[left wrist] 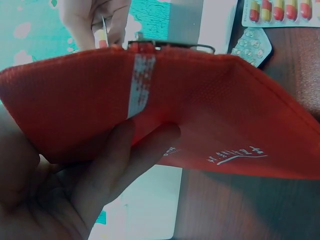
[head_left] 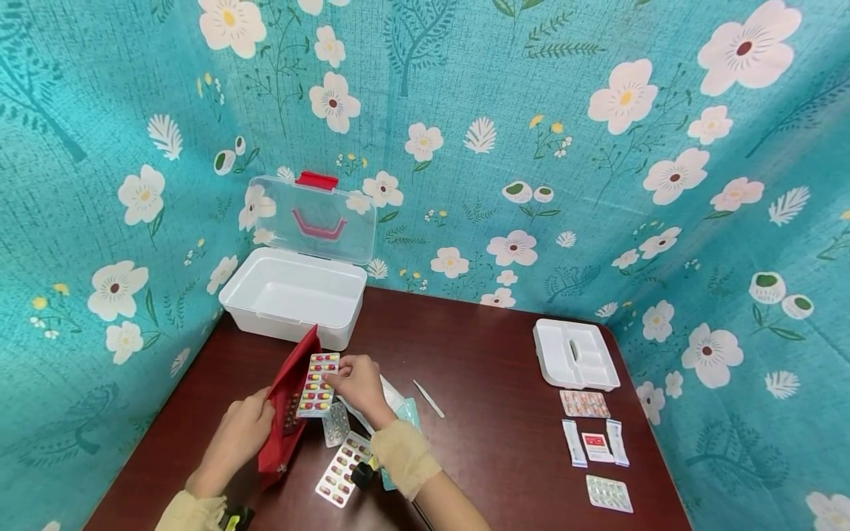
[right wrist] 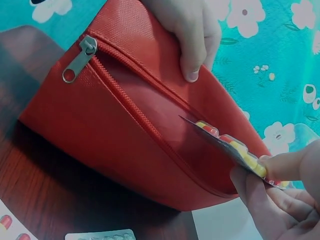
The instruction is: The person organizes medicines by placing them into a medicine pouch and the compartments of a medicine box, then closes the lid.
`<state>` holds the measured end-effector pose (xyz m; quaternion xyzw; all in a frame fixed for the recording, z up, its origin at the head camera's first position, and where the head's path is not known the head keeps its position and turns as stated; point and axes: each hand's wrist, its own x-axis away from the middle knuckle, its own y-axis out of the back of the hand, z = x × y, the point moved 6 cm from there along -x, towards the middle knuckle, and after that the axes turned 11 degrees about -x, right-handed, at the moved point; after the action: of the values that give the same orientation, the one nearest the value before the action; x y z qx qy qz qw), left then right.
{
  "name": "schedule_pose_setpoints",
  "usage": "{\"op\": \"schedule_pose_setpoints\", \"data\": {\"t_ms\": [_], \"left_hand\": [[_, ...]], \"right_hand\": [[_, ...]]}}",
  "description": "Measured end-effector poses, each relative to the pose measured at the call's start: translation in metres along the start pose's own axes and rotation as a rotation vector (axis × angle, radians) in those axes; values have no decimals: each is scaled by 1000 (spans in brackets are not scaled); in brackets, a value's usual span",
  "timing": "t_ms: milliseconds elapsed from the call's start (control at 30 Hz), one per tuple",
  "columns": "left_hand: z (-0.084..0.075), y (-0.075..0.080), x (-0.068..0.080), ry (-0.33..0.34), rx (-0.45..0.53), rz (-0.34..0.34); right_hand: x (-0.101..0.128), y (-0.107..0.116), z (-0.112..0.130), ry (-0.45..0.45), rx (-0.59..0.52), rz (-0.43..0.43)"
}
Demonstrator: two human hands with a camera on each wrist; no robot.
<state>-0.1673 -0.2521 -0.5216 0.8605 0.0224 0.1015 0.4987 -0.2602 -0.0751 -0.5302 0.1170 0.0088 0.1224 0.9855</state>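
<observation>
My left hand [head_left: 242, 431] grips a red zip pouch [left wrist: 200, 110] by its side, holding it upright and tilted over the table. In the right wrist view the zipper [right wrist: 122, 97] is undone and the mouth gapes, with the metal zipper pull [right wrist: 80, 60] at one end. My right hand [head_left: 358, 385] pinches a blister pack of red-and-yellow capsules [head_left: 317, 387] between thumb and fingers. The pack's far edge reaches into the pouch's opening. Below the hands lie a silver blister pack [head_left: 337, 426] and another capsule blister pack [head_left: 341, 472].
Behind the pouch stands a white box [head_left: 285, 299], its clear lid [head_left: 272, 214] raised. White tweezers [head_left: 429, 398] lie right of my right hand. At the table's right are a white tray [head_left: 554, 354], blister packs [head_left: 584, 404], slim sachets [head_left: 574, 444] and a red-white packet [head_left: 598, 448].
</observation>
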Motion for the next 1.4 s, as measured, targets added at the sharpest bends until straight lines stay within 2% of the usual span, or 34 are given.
{"op": "schedule_pose_setpoints", "data": {"t_ms": [167, 333, 467, 700, 900, 1133, 1400], "left_hand": [[0, -2, 2, 4, 9, -4], [-1, 0, 4, -17, 14, -17], [-2, 3, 1, -41, 0, -46], [-1, -7, 2, -9, 12, 11], [-3, -2, 3, -7, 2, -15], [-5, 2, 0, -35, -14, -35], [-2, -1, 3, -12, -7, -25]], "right_hand": [[-1, -3, 2, 8, 105, -4], [-4, -7, 6, 61, 186, -3], [-7, -9, 5, 74, 190, 1], [-3, -9, -1, 48, 213, 0], [-7, -11, 3, 83, 224, 27], [-9, -9, -1, 46, 193, -13], [-11, -18, 0, 41, 170, 28]]}}
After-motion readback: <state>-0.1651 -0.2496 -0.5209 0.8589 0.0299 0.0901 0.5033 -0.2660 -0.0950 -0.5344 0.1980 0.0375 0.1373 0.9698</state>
